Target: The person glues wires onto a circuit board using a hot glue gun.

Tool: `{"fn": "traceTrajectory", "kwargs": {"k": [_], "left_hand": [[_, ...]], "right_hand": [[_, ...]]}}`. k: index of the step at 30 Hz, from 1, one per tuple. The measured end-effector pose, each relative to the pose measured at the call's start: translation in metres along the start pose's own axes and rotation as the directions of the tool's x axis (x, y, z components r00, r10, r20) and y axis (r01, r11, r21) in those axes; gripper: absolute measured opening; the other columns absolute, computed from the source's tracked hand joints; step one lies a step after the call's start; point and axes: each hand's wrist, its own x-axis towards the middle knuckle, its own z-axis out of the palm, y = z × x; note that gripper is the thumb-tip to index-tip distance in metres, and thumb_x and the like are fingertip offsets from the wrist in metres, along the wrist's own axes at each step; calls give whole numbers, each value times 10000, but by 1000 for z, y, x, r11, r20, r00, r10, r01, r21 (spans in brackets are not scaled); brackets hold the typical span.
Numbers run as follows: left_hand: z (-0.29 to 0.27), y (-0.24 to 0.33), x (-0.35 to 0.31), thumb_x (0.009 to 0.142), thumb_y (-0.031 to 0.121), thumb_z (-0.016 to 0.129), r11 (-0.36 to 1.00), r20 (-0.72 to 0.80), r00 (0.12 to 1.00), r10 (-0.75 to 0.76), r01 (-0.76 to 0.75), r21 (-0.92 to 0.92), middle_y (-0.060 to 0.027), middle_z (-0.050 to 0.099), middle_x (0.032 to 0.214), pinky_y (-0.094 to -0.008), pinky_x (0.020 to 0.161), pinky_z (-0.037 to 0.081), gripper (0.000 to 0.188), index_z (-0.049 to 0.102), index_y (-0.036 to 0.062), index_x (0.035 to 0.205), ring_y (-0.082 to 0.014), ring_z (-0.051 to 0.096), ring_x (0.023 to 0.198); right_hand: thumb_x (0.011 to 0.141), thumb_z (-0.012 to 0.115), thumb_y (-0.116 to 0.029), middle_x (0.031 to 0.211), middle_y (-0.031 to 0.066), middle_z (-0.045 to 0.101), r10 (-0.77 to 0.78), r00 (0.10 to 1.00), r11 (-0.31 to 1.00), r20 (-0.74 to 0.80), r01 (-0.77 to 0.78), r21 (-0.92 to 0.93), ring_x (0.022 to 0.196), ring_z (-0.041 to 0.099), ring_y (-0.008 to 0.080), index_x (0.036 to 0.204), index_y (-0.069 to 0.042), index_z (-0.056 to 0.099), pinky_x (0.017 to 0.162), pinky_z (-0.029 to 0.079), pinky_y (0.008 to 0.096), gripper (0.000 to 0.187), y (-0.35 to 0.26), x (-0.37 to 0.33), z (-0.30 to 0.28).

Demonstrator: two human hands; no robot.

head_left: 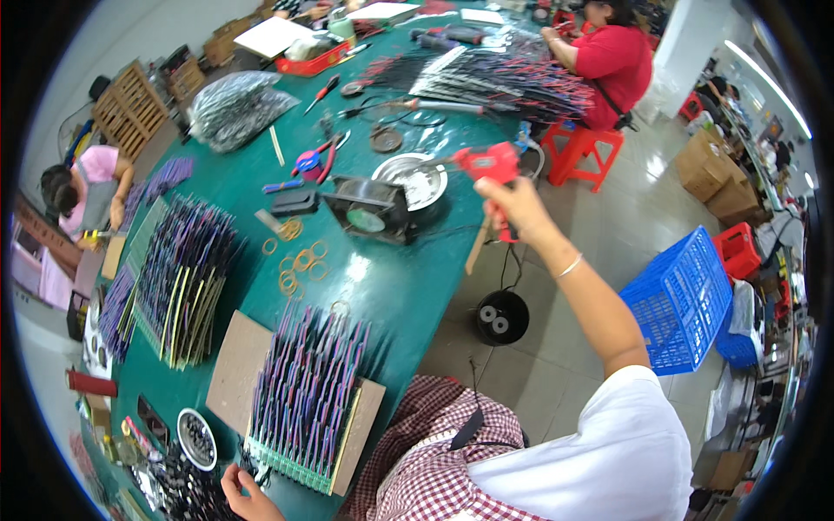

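Note:
My right hand point(519, 208) is wrapped round a red pistol-grip tool point(488, 161) with a thin tip; whether it is a glue gun or a soldering gun I cannot tell. Its tip points left, over a white bowl point(417, 180) of pale bits. At the lower edge my left hand point(247, 497) has loosely bent fingers, apart, with nothing visible in them. Just beside it lie green circuit boards point(287, 464) with rows of upright purple, black and red wires point(308, 382), on a brown board point(236, 372). Small black parts lie close to the left fingers.
A small black fan point(369, 211), rubber bands point(304, 260) and pliers point(330, 159) lie on the green table point(391, 286). More wired boards point(187, 269) stand left. A bowl of black parts point(197, 438) is near. Right are a bucket point(502, 318) and blue crate point(678, 300). Two people sit nearby.

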Motion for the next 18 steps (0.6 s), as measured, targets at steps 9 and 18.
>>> {"fn": "traceTrajectory", "kwargs": {"k": [9,18], "left_hand": [[5,-17,-7,868,182,516,999,-13,999,-31,30,-34,-203,604,999,-341,818,435,280,593,-38,1022,-293,567,896],[15,-17,0,869,220,508,992,-18,997,-80,78,-102,-168,611,1006,-331,794,441,276,616,10,1013,-268,566,890]], "right_hand": [[656,704,-285,723,155,620,-415,862,599,292,500,-626,719,608,329,921,-86,615,676,475,392,343,19,-10,20],[755,635,-271,563,67,554,-67,997,998,41,68,-7,391,512,112,766,21,534,358,420,261,309,6,4,28]]}}
